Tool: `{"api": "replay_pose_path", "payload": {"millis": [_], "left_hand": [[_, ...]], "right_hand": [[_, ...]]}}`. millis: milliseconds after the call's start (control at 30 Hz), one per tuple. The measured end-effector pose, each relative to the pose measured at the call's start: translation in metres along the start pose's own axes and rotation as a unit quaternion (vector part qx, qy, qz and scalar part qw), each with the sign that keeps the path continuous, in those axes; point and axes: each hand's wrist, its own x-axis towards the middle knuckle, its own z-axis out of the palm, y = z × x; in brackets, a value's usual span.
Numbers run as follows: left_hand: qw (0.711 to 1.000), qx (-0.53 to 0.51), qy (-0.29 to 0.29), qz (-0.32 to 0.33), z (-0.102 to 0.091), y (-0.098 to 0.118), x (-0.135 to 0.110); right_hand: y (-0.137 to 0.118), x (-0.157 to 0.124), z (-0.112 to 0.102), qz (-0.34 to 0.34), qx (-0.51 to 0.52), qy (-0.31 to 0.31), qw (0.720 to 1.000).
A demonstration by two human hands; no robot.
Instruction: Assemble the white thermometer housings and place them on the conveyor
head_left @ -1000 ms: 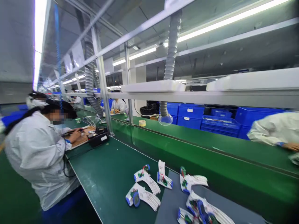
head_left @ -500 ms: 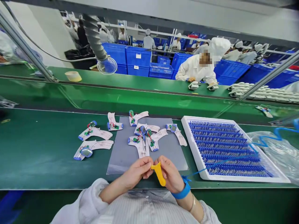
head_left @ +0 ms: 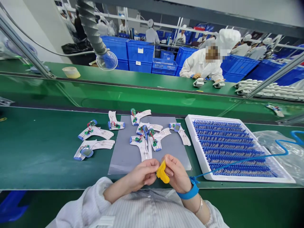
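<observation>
Both my hands are close together at the near edge of a grey mat [head_left: 123,158], pinching a soft yellow piece [head_left: 162,172], perhaps rubber, now bunched up. My left hand [head_left: 142,172] grips its left side and my right hand [head_left: 177,174] its right side. Part of the piece is hidden by my fingers. Beyond my fingertips, several white gun-shaped plastic shells [head_left: 141,145] with green circuit boards, thin wires and blue parts lie on the mat. More of these shells [head_left: 95,133] lie to its left on the green bench.
A white tray [head_left: 199,161] packed with rows of blue parts stands to my right. A blue strap [head_left: 191,192] on my right wrist trails a coiled cord over it. A plastic bag [head_left: 268,139] lies beyond. Across the line, a co-worker [head_left: 199,65] handles white items before blue crates [head_left: 140,55].
The view has swung from the left of the bench to straight down at my hands. The yellow piece has gone from long and straight to bunched, and my hands have drawn closer together.
</observation>
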Motion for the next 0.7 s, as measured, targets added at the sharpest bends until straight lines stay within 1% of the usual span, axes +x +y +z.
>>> {"api": "replay_pose_path", "payload": {"millis": [67, 133, 200, 267, 333, 433, 533, 633, 700], "left_hand": [[1.0, 0.028, 0.0, 0.001, 0.002, 0.002, 0.002], [0.998, 0.054, 0.006, 0.014, 0.004, 0.005, 0.003], [0.997, 0.057, 0.035, 0.046, 0.005, 0.007, 0.004], [0.993, 0.034, 0.077, 0.082, 0.005, 0.009, 0.003], [0.99, 0.012, 0.108, 0.096, 0.004, 0.011, 0.001], [0.991, 0.003, 0.109, 0.078, 0.002, 0.012, -0.004], [0.991, 0.006, 0.118, 0.068, 0.0, 0.012, -0.008], [0.987, 0.021, 0.138, 0.074, -0.002, 0.011, -0.009], [0.987, 0.034, 0.138, 0.077, -0.002, 0.01, -0.01]], "right_hand": [[-0.002, -0.001, 0.001, -0.001, 0.012, 0.002, 1.0], [-0.003, 0.0, 0.001, -0.007, 0.021, 0.011, 1.0], [0.0, 0.0, 0.001, -0.008, 0.032, 0.023, 0.999], [0.005, 0.001, 0.002, 0.016, 0.049, 0.017, 0.999], [0.012, 0.002, 0.003, 0.06, 0.07, -0.015, 0.996], [0.022, 0.002, 0.005, 0.114, 0.099, -0.074, 0.986], [0.031, 0.002, 0.004, 0.139, 0.132, -0.115, 0.975], [0.036, 0.001, 0.001, 0.149, 0.171, -0.136, 0.964], [0.037, 0.0, 0.0, 0.152, 0.176, -0.15, 0.961]]}}
